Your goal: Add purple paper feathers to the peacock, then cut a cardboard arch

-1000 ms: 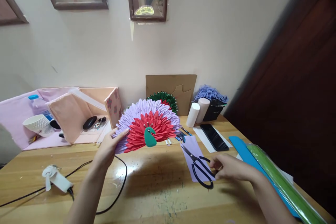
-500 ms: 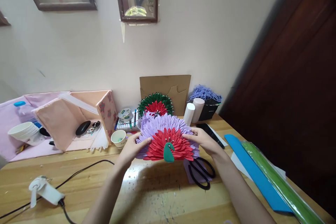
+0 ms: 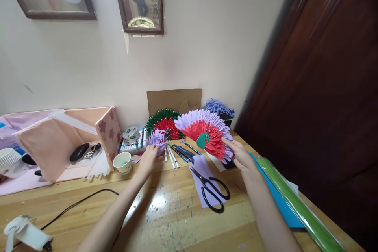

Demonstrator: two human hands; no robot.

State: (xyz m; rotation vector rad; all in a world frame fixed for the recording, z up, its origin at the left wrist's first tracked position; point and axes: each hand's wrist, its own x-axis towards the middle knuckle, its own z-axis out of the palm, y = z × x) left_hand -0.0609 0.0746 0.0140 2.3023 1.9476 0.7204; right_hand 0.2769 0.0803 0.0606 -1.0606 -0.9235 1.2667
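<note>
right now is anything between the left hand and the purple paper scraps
Nothing visible: the left hand is at the near edge of the purple paper scraps, though touch is unclear. The white markers lie to its right and the paper cup to its left, neither in between.

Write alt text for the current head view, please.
A person's right hand holds a purple and red fan-tailed bird craft; the left hand is at purple paper scraps. Black scissors lie on a purple sheet on the wooden table.
</note>
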